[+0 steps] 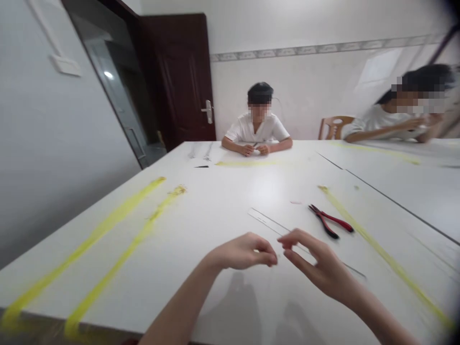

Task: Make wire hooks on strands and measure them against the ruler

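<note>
My left hand [246, 251] is held over the white table [201, 287], thumb and fingers pinched together. A tiny speck shows at its fingertips, too small to name. Facing it, my right hand [319, 263] curls with thumb and fingertips drawn close; whatever they hold, if anything, cannot be made out. The two sets of fingertips nearly meet. Beyond and partly behind my right hand lies a long, narrow loop of thin wire [269, 221]. Pliers with red and black handles [328, 220] rest on the table just past my right hand.
Yellow strips [118, 218] run along the table on the left, and another yellow strip [377, 249] on the right. A small dark pointed tool [201, 166] lies farther back. One person [257, 129] sits opposite; another person [388, 120] sits at the right. A seam [388, 193] crosses the tabletop.
</note>
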A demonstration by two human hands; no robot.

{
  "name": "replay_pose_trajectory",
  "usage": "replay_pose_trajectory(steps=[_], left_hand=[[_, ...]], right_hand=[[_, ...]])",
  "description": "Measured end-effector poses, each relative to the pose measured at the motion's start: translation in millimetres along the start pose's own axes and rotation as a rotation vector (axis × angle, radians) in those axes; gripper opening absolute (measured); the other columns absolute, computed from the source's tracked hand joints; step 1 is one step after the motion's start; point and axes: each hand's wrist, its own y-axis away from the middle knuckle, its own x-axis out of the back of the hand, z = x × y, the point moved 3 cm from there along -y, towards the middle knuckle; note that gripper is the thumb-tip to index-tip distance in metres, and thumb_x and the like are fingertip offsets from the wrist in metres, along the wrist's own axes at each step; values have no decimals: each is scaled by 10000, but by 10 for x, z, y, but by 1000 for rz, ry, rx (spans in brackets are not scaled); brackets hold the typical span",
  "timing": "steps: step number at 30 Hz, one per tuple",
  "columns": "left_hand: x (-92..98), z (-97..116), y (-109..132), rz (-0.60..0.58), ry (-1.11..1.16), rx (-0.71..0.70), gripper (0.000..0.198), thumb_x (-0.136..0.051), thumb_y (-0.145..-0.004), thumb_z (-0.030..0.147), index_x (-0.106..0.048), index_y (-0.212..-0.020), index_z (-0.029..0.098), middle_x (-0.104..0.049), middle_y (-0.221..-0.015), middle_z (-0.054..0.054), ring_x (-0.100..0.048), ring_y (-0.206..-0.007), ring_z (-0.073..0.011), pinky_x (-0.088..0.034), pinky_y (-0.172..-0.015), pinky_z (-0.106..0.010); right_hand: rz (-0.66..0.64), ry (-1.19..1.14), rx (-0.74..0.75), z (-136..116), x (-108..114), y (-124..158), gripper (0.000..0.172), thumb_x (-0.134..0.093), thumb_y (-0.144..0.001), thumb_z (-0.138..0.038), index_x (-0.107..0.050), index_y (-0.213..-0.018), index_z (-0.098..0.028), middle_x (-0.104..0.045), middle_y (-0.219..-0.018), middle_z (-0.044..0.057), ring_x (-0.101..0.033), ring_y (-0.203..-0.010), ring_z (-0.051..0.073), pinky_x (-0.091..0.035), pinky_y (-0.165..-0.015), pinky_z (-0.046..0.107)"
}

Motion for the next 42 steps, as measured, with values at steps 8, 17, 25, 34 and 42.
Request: replay_pose_trajectory(steps=[8,17,25,34,42], left_hand=[[-22,63,-11,-80,95,-24,240,-568,-815,367,-586,-657,188,-495,-615,27,-445,-609,-126,-362,-590,-241],[-53,11,-96,76,155,-123,369,-365,-924,413,-650,-859,189,-630,-881,-65,-565,-905,-202,-395,-911,-389],[-209,67,-89,247,309,-169,154,-540,-855,292,-614,-824,160,-588,-736,-34,-507,-581,-110,-477,-553,-273],[-194,133,-25,511,-3,-226,136,-572,-834,253,-618,-729,178,-586,-638,4,-486,-560,-101,-399,-484,-211],[-120,97,-33,719,-22,-209,134,-590,-799,204,-611,-669,176,-621,-638,17,-525,-555,-91,-429,-488,-174]], right_hand=[[-17,-132,-9,-126,13,-26,139,-498,-880,-232,-626,-930,-217,-590,-886,35,-578,-778,108,-484,-645,245],[243,-123,-97,-134,49,-9,128,-504,-863,-224,-564,-755,-195,-588,-772,5,-557,-731,111,-471,-669,277],[412,-89,-125,-116,18,34,98,-518,-839,-189,-553,-748,-195,-569,-745,-6,-547,-707,110,-461,-646,282],[425,7,-79,-114,-18,34,115,-480,-869,-226,-525,-767,-197,-567,-750,-3,-551,-722,107,-470,-676,287],[49,400,-367,606,-127,-112,280,-553,-844,-373,-575,-1007,-146,-604,-983,95,-565,-950,210,-478,-803,404]])
